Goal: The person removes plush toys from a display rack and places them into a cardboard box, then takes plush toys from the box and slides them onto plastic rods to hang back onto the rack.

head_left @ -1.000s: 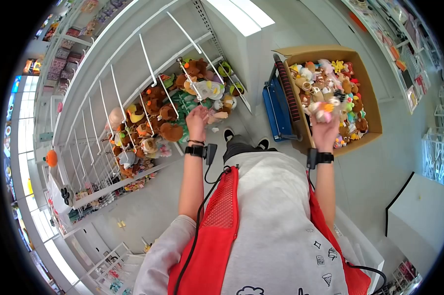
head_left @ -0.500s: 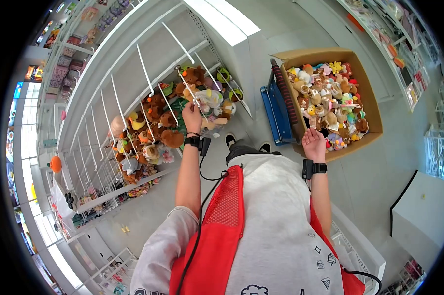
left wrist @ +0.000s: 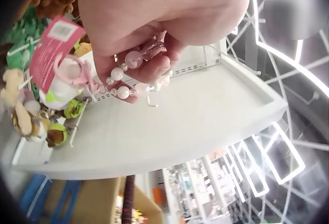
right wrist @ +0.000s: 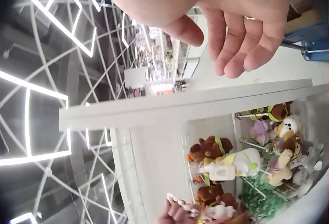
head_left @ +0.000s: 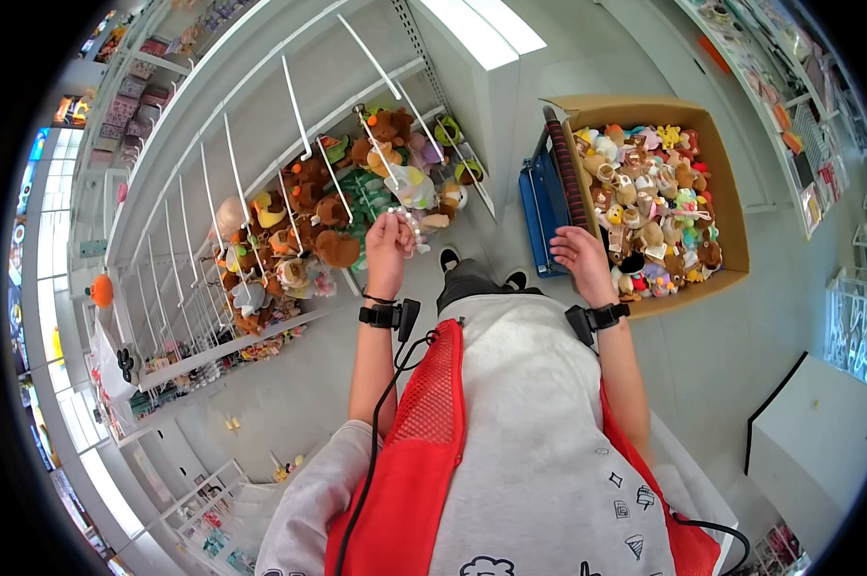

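1. The right hand (head_left: pixel 579 254), which a second ago held a plush over the cardboard box (head_left: pixel 726 206), is now empty, its fingers loosely spread beside the box's near edge.
2. The left hand (head_left: pixel 389 242) has come back from the display hooks (head_left: pixel 380 158) and pinches a bead chain (left wrist: pixel 128 75).
3. The chain is pale pink and pearly, looped between curled fingertips, with a pink-tagged charm (left wrist: pixel 64 80) dangling just beside them.

The left hand (left wrist: pixel 154 23) hides much of the bead chain (left wrist: pixel 128 75); the box (head_left: pixel 731 221) toys are too small to tell apart.
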{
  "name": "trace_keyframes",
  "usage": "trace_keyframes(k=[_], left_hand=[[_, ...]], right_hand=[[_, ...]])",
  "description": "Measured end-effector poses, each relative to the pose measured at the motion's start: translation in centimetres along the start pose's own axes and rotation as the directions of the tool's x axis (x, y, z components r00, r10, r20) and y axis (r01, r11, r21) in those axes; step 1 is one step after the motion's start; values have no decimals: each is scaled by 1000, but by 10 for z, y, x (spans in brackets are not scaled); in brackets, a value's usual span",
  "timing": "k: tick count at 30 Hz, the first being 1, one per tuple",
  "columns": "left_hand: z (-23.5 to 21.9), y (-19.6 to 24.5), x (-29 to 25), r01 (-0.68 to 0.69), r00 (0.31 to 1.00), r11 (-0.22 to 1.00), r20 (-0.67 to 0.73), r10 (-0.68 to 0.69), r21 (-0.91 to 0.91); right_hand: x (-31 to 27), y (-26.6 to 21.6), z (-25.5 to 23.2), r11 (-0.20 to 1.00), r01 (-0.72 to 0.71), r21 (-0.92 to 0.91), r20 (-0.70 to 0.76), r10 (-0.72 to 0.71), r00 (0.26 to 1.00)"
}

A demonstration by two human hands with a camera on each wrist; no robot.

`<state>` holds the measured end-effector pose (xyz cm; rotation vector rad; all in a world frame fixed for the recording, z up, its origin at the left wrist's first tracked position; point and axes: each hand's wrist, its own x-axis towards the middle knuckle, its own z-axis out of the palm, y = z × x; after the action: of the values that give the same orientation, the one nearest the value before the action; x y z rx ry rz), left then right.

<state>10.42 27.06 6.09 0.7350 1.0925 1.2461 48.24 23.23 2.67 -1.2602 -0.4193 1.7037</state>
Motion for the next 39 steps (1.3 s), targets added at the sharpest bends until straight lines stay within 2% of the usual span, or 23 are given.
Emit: trace_keyframes(k=[1,3,5,7,8,9,10,11,12,14,15,17,18,19,20,21,22,24,26,27,31,34,39], left_hand=[[6,5,-5,25,1000,985,8,-24,-171],[12,19,-13,66,997,969,45,-57,-237],[20,27,-18,183,983,874,58,-176,-450],[37,35,-23,239,969,816,78,-234,-526],[49,37,-25,356,934,630,279,-222,-690],[60,38,-28,482,874,402,459,-158,-779],[68,36,-32,503,864,260,474,-171,-824],[77,35,-34,512,859,256,481,-179,-820],[86,33,-36,549,835,152,530,-149,-822],[92,27,-37,567,818,-16,565,-109,-823],[93,27,-36,571,815,-16,569,-111,-821],[91,27,-35,476,875,92,461,-150,-874],[89,27,-34,456,889,232,429,-159,-859],[86,25,-33,447,894,241,423,-148,-861],[84,22,-33,281,960,641,225,-170,-715],[81,25,-33,87,996,915,10,-91,-395],[81,39,-38,8,999,999,-42,-6,38],[56,42,-41,-87,996,973,38,81,214],[52,54,-58,-23,1000,995,1,23,-97],[37,50,-60,-52,996,989,61,61,-141],[-6,51,-96,-148,988,936,-100,122,-320],[-48,67,-134,-239,947,917,-287,147,-319],[-149,103,-210,-505,806,814,-495,325,-287]], right_hand=[[0,0,7,993,25,-119,61,-18,998],[4,2,19,979,43,-200,118,-19,993],[-1,2,40,839,283,-464,334,-131,934],[-8,0,65,721,475,-504,460,-242,854],[-20,-11,79,791,386,-475,496,-122,860],[-29,-17,89,791,383,-477,484,-127,866],[-37,-22,97,906,260,-333,591,-15,806],[-43,-22,102,976,99,-195,701,68,710],[-46,-20,106,977,96,-192,694,66,717],[-49,-18,110,945,102,-310,786,194,587],[-51,-23,110,946,103,-307,784,190,590],[-56,-33,110,820,324,-472,721,147,677],[-57,-26,110,839,388,-382,717,4,697],[-58,-23,109,837,397,-376,728,2,685],[-59,-24,106,909,243,-339,690,65,721],[-58,-24,107,952,83,-294,665,141,733],[-52,-17,103,945,81,-318,629,146,764],[-43,-14,106,924,55,-379,565,184,804],[-39,-11,116,893,67,-445,541,208,815],[-36,-4,119,875,108,-471,553,198,809],[-24,26,130,887,103,-450,540,179,822],[-13,52,138,896,15,-444,528,248,812],[-9,87,161,890,-100,-444,540,355,763]])
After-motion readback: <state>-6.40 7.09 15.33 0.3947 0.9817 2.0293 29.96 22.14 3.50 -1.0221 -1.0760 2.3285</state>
